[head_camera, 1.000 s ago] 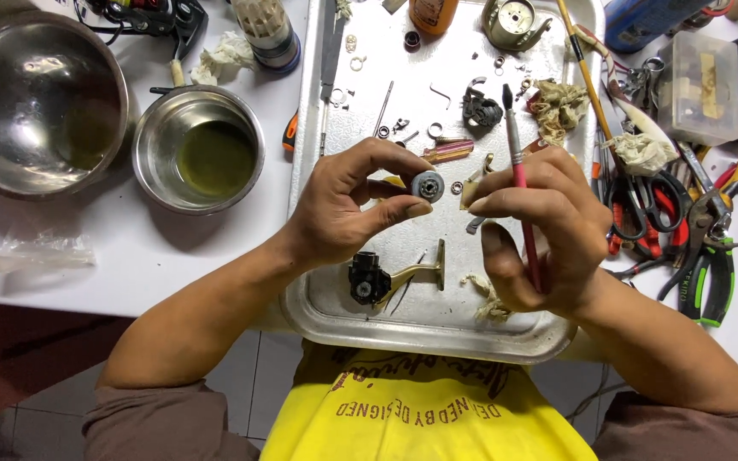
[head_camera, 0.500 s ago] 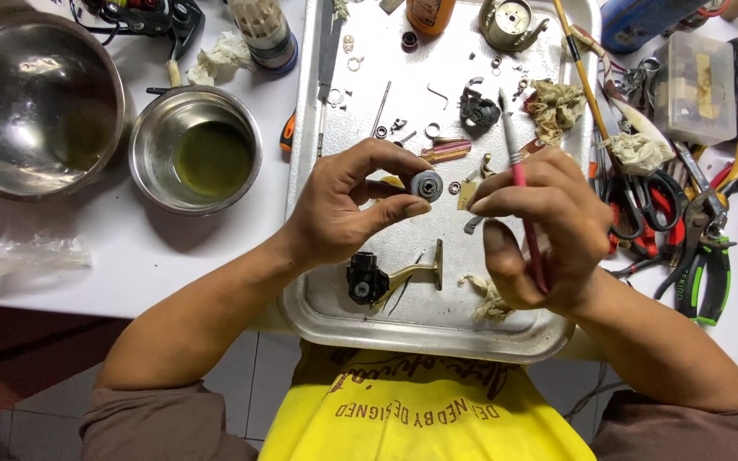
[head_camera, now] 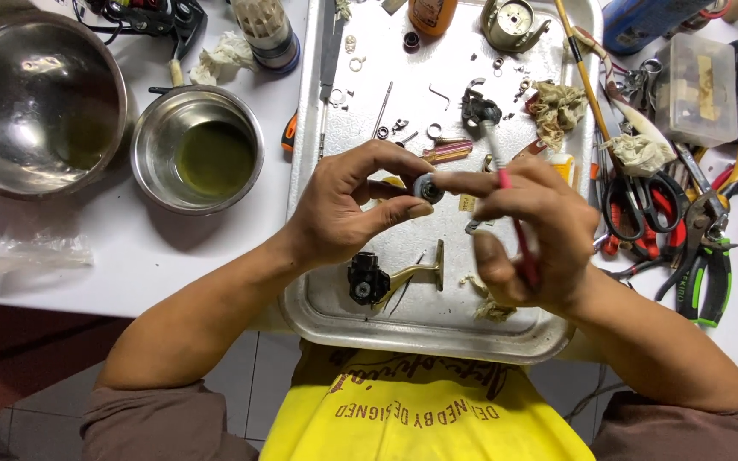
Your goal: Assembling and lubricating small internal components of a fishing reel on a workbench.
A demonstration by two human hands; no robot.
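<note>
Over a metal tray [head_camera: 318, 282], my left hand [head_camera: 343, 213] pinches a small round dark metal part [head_camera: 427, 188] between thumb and fingers. My right hand [head_camera: 531, 230] grips a thin red-handled tool [head_camera: 514, 222], its shaft pointing up and away, and its index finger reaches over to touch the round part. Below my hands on the tray lies a black part on a brass bracket [head_camera: 386, 280]. Small screws, rings and springs lie scattered on the far half of the tray.
Two steel bowls stand left of the tray, the big one [head_camera: 36, 102] and a smaller one [head_camera: 198, 154] holding yellowish liquid. Scissors [head_camera: 642, 205], green-handled pliers [head_camera: 702, 273], a clear plastic box [head_camera: 694, 77] and crumpled rags lie to the right. An orange bottle [head_camera: 433, 13] stands at the tray's far end.
My right hand has moved left, bringing its index finger onto the round part held by my left hand. The left hand has barely shifted.
</note>
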